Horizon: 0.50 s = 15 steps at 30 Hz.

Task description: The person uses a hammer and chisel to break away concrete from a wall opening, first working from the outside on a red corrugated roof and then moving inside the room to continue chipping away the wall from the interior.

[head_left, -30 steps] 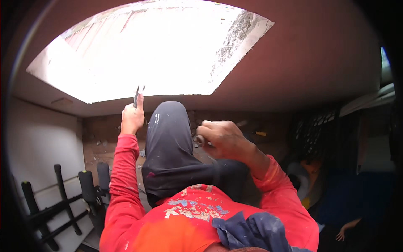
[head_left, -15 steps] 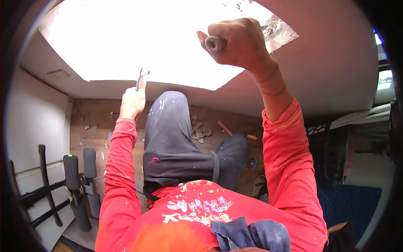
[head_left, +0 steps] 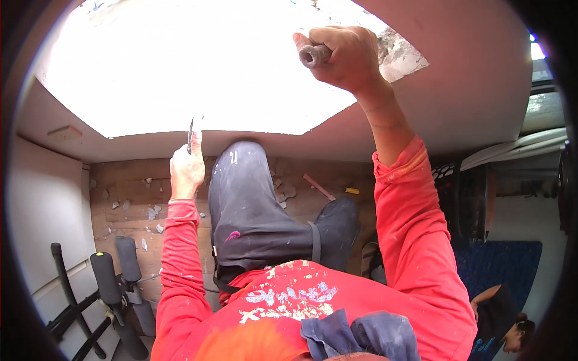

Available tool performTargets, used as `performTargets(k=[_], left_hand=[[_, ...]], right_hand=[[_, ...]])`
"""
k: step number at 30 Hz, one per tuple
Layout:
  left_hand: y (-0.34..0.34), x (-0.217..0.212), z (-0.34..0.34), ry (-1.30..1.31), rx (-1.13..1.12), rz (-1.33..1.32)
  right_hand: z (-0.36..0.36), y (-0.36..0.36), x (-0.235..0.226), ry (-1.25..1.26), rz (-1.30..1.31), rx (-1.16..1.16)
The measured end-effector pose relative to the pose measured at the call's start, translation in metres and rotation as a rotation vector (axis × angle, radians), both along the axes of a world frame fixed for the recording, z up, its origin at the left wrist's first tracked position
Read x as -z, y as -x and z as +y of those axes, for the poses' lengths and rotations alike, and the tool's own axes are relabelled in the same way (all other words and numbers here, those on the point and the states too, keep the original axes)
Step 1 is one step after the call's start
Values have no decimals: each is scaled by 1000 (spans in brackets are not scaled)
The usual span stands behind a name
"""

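Note:
My right hand [head_left: 352, 60] is raised in front of the bright area, its fingers wrapped round a brown-grey handle [head_left: 312, 55]. The handle's round end has a hole in it; the rest of that tool is hidden behind the hand. Lower and to the left, my left hand [head_left: 186, 171] is closed on a slim metal tool [head_left: 191, 137] pointing up toward the lower edge of the bright opening [head_left: 198, 78]. Glare washes out its tip, so I cannot tell its exact kind. My hands are well apart.
Broken chips [head_left: 153, 212] litter the wooden floor [head_left: 135, 186]. A pink stick [head_left: 318, 186] and a yellow-handled tool [head_left: 352, 191] lie beyond my knee. Padded exercise equipment [head_left: 105, 280] stands at left. Another person [head_left: 500, 313] is at lower right, near a blue mat [head_left: 512, 262].
My view has shifted, and the opening's lower edge sits lower. The left hand's tool now appears narrower, its forked end no longer distinct. Another person has come into view at lower right.

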<state>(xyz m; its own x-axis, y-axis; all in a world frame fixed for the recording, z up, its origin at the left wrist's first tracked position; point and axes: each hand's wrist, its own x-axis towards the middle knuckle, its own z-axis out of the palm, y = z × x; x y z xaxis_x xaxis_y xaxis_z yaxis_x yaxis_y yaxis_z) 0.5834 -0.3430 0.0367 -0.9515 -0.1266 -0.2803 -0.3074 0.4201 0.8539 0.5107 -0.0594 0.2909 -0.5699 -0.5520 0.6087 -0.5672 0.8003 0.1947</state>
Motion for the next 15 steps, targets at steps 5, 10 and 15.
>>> performTargets(k=[5, 10, 15], left_hand=[[-31, -93, 30, -680, 54, 186], [-64, -173, 78, -1268, 116, 375], [-44, -152, 152, -1268, 54, 434]], right_hand=[[-1, 5, 0, 52, 55, -44], [1, 8, -9, 177, 40, -80], [-1, 8, -12, 141, 95, -177]])
